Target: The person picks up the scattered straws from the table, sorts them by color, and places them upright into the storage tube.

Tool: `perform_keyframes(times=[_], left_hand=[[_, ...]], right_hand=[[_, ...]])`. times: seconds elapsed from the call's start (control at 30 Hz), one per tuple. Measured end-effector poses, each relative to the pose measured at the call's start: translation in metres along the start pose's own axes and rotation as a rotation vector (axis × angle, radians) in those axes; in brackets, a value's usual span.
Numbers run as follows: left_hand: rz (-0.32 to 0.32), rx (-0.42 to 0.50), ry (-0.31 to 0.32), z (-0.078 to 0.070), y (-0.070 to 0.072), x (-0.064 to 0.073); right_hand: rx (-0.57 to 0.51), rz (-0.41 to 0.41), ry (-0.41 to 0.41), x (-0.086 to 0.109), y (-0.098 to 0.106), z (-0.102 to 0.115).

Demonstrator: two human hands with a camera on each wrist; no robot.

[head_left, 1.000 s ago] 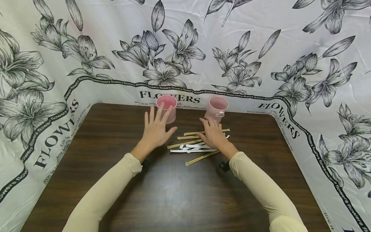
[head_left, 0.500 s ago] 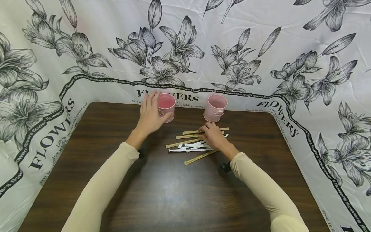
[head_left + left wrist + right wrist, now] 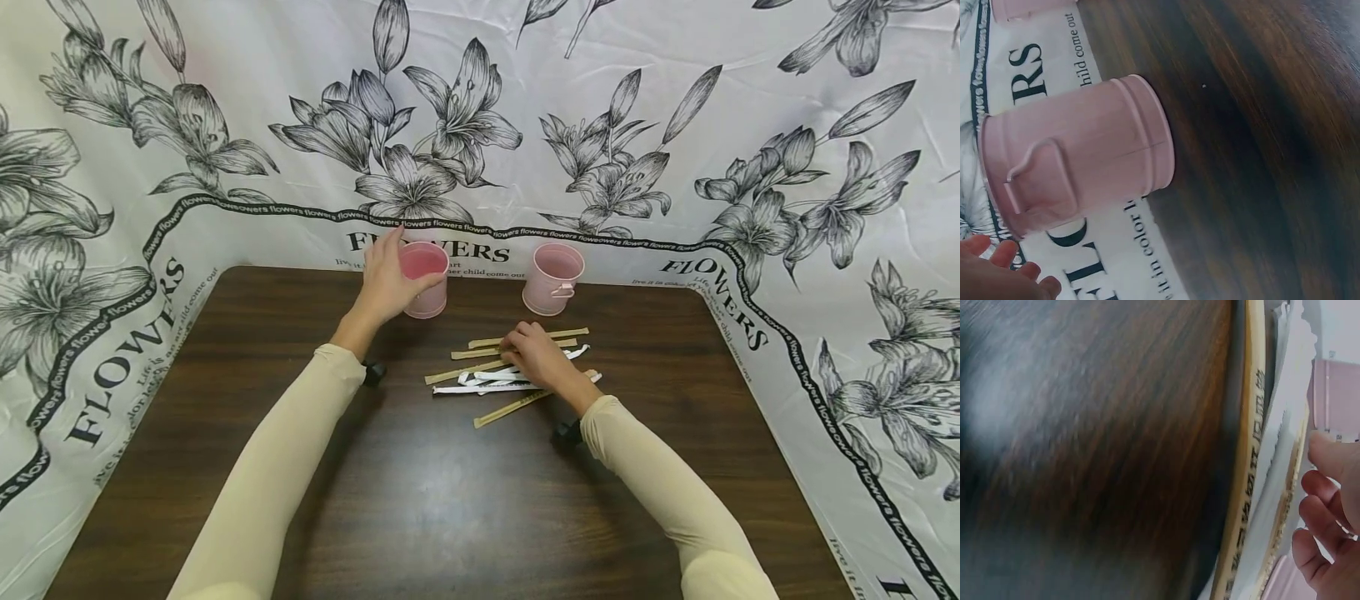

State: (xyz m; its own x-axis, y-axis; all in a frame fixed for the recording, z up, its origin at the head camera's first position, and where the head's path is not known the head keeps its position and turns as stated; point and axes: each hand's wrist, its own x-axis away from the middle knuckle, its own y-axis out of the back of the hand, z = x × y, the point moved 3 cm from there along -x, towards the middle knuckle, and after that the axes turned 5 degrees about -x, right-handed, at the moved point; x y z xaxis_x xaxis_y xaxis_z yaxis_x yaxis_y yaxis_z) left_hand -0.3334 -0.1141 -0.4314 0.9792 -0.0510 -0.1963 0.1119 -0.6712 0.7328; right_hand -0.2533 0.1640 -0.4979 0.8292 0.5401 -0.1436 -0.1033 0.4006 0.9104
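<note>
Two small pink metal buckets with wire handles stand at the back of the table. Around the rim of the left bucket [image 3: 426,298] my left hand [image 3: 384,283] is spread, thumb across the front and fingers at the left side; in the left wrist view its fingertips [image 3: 1004,253] show just off the rim. My right hand [image 3: 542,357] is low over a loose pile of thin paper-wrapped sticks, some tan [image 3: 498,415] and some white [image 3: 472,389]. Its fingers bend down toward the pile, and the right wrist view shows nothing held between thumb and fingers.
The right bucket [image 3: 542,293] stands just behind the pile. A white cloth with black flower prints [image 3: 622,183] hangs along the back and sides of the dark wooden table [image 3: 450,500].
My left hand has moved from in front of the left bucket to its left side. My right hand has drawn back slightly from the right bucket, its fingers now bent over the sticks.
</note>
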Motion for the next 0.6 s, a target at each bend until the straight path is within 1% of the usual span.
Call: perform_keyframes(times=[0.13,0.23,0.47,0.6], left_hand=[[0.006,0.031,0.053,0.004,-0.003,-0.007],[0.008,0.054,0.085,0.007,-0.006,-0.010],[0.017,0.117,0.104,0.013,-0.019,-0.014],[0.037,0.128,0.122,0.013,-0.022,-0.014]], right_hand=[[-0.013,0.000,0.029,-0.004,-0.004,0.002],[-0.018,0.001,0.045,-0.006,-0.008,0.003],[-0.028,-0.002,0.043,-0.003,-0.014,0.001],[-0.010,0.003,0.056,-0.003,-0.014,0.002]])
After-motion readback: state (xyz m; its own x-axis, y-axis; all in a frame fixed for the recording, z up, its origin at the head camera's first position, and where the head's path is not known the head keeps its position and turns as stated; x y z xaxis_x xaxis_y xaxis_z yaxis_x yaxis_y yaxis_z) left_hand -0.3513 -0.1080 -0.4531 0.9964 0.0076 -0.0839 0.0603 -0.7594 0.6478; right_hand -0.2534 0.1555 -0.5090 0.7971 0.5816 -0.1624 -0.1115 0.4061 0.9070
